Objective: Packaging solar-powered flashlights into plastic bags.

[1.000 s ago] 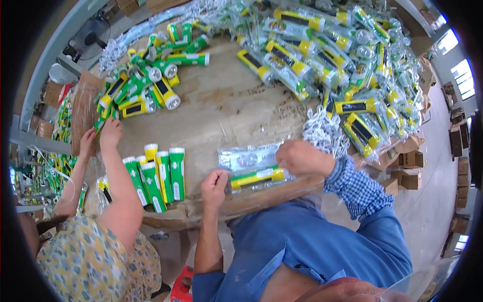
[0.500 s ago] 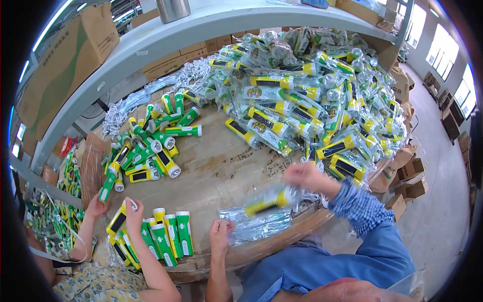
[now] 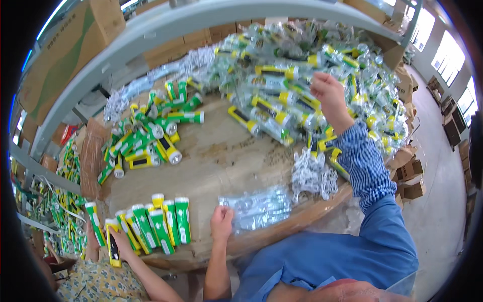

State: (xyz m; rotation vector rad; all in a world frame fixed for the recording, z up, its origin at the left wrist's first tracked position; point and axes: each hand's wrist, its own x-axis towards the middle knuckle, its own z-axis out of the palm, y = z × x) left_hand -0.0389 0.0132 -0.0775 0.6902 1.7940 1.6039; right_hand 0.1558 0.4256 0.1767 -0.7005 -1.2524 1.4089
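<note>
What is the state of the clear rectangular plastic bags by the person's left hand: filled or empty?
They look empty: the plastic bags lie flat by the left hand, with nothing bulging inside.

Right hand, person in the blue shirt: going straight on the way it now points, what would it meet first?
Most likely the pile of bagged flashlights: the right hand points up the picture over them, though its height above them is unclear.

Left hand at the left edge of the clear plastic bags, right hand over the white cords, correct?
No: in the head view, the right hand is over the bagged flashlights, not the white cords. The left hand is indeed at the clear plastic bags.
</note>
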